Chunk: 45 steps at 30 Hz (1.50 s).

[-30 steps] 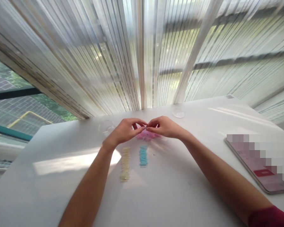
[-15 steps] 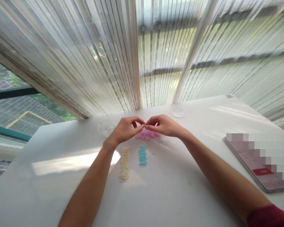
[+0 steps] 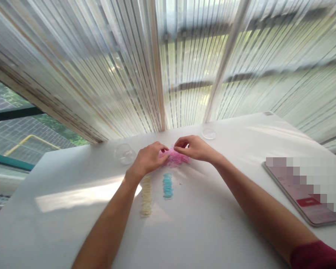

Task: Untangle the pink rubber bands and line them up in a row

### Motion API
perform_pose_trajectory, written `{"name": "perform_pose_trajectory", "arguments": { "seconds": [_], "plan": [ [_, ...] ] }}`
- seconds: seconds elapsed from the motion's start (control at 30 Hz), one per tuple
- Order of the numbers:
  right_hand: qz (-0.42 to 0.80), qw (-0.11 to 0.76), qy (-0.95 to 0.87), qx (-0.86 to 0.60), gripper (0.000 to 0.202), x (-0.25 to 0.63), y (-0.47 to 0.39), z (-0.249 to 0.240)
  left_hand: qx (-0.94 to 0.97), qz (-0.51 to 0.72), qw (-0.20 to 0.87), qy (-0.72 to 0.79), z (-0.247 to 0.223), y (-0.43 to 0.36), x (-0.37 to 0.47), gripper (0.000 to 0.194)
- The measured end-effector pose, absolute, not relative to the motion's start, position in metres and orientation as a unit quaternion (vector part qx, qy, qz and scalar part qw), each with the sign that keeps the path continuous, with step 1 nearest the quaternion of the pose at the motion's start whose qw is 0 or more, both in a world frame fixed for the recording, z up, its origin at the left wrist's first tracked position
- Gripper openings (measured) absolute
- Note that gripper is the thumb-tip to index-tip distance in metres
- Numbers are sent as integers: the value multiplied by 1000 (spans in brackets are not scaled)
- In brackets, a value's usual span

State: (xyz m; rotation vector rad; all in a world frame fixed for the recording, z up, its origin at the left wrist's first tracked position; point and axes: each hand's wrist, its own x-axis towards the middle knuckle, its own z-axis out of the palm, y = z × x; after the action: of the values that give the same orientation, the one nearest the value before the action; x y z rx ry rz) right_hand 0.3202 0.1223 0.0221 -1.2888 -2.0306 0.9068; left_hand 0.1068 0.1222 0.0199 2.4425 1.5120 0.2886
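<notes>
A loose pile of small, thin pink pieces (image 3: 177, 160) lies on the white table, partly behind my hands. My left hand (image 3: 150, 158) is at the pile's left edge, thumb and forefinger a little apart, with nothing visible between them. Above the pile, my right hand (image 3: 194, 147) has thumb and forefinger pinched together; whatever they hold is too small to make out. Nearer to me are a neat column of light blue pieces (image 3: 167, 186) and a longer column of pale yellow pieces (image 3: 146, 198), the latter just right of my left forearm.
A clear round container (image 3: 124, 154) stands left of my left hand, and a clear round lid or dish (image 3: 208, 133) lies behind my right hand. A phone (image 3: 302, 198) rests on the table (image 3: 201, 231) at the right. String curtains hang along the far edge.
My hands, whose fingertips met above the pile, have come apart. The left has lowered slightly toward the pink pieces and its fingers have parted; the right stays nearly in place, pinched.
</notes>
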Motion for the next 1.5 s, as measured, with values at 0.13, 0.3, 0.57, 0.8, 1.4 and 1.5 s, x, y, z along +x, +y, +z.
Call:
{"name": "perform_pose_trajectory", "arguments": {
  "seconds": [0.13,0.3,0.57,0.8,1.4,1.5],
  "plan": [
    [332,281,-758,-485,11,320,122,23,840,61,123,526,19,121,110,31],
    [326,285,-758,-488,12,321,122,23,845,68,125,516,19,122,109,26],
    [333,271,-761,-486,12,322,121,25,850,112,158,489,22,125,103,21],
    [334,258,-762,-491,13,320,120,27,849,188,208,448,25,129,95,26],
    [333,261,-762,-491,14,322,118,32,844,13,160,511,49,115,84,14],
    [331,265,-763,-488,14,322,119,30,838,-5,157,523,46,114,90,13]
  ]
}}
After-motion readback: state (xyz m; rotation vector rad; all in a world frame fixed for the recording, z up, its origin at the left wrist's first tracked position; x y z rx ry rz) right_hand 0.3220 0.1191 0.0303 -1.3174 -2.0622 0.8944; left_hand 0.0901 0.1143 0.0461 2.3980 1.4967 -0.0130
